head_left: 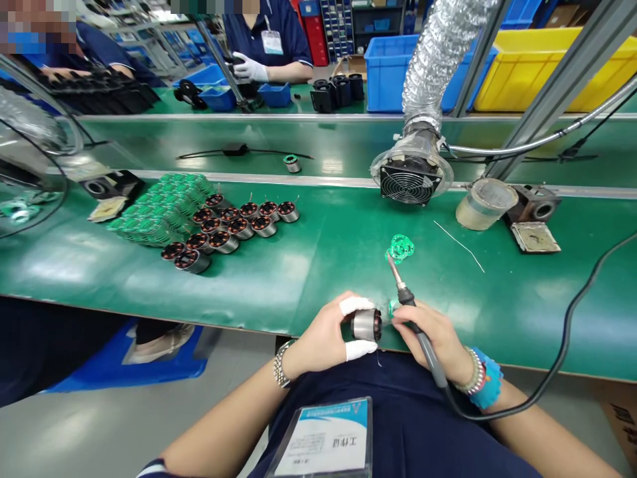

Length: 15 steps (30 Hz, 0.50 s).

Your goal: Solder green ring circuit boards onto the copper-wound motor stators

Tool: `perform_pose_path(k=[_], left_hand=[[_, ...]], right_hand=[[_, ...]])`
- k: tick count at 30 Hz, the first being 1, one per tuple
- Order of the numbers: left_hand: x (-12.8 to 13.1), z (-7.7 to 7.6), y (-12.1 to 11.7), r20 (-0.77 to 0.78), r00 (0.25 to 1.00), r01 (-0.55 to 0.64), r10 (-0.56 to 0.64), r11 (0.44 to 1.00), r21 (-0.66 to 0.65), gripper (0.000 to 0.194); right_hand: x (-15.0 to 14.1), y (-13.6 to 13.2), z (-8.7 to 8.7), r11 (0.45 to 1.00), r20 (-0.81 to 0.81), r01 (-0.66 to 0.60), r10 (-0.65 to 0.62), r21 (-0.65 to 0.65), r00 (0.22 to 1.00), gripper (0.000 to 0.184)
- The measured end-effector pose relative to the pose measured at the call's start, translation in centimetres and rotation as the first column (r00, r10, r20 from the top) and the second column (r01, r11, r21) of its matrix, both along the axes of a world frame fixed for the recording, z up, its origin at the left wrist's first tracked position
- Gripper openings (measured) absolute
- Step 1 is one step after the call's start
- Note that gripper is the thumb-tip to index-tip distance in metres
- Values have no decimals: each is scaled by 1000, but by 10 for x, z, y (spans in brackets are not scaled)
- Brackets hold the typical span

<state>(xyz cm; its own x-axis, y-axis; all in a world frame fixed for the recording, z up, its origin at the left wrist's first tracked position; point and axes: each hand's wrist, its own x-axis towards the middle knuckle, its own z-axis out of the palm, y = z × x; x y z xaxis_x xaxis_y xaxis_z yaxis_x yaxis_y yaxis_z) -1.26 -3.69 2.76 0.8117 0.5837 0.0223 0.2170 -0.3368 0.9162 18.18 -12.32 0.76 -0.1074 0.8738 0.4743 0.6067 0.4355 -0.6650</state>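
Note:
My left hand (323, 335), with white finger cots on its thumb and a finger, grips a motor stator (365, 325) lying on its side at the bench's front edge. In my right hand (435, 332) is a soldering iron (421, 335), its tip pointing up and away from me. The right fingertips also pinch a small green circuit board (393, 308) beside the stator's copper end; whether the two touch I cannot tell. Beyond the iron's tip lies a small pile of green ring boards (401, 247). A bent length of solder wire (460, 245) rests to its right.
Several stators (223, 241) stand at the left beside stacked green boards (159, 206). A fume hose with a fan (411, 184) hangs ahead. A round tub (485, 202) and a soldering iron stand (537, 212) are at the right. The iron's cable (567, 318) loops over my right forearm.

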Motion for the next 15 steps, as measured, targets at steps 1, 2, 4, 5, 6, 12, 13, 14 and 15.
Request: perform_pose_path(k=[1,2,4,5,6,12,13,14,15], left_hand=[[2,1,-2,-23,1000,10,-8,996,94,40],[3,1,-3,-40,999,27,-20,986,167,40],[6,1,-4,-54,998,51,-39,972,230,40],[6,-1,-3,-57,997,54,-42,970,237,40],[6,-2,-1,-60,998,50,-36,970,239,40],[2,-13,15,-77,997,-3,19,981,195,42],[2,-15,17,-77,997,1,14,984,179,42],[2,-16,18,-77,997,8,5,986,164,42],[2,-17,19,-75,997,15,-4,988,153,41]], right_hand=[[0,0,-2,1000,30,-11,12,-23,999,19],[0,0,-4,999,53,-17,20,-48,998,19],[1,-1,-7,995,70,-18,25,-98,997,20],[3,-1,-8,993,64,-10,18,-115,998,20],[4,-2,-8,992,52,3,4,-124,999,20],[27,-19,0,989,-55,125,-129,-80,990,19],[31,-23,0,989,-64,124,-129,-79,990,21],[34,-27,1,990,-69,118,-123,-75,990,23],[37,-30,1,991,-74,113,-119,-70,990,26]])
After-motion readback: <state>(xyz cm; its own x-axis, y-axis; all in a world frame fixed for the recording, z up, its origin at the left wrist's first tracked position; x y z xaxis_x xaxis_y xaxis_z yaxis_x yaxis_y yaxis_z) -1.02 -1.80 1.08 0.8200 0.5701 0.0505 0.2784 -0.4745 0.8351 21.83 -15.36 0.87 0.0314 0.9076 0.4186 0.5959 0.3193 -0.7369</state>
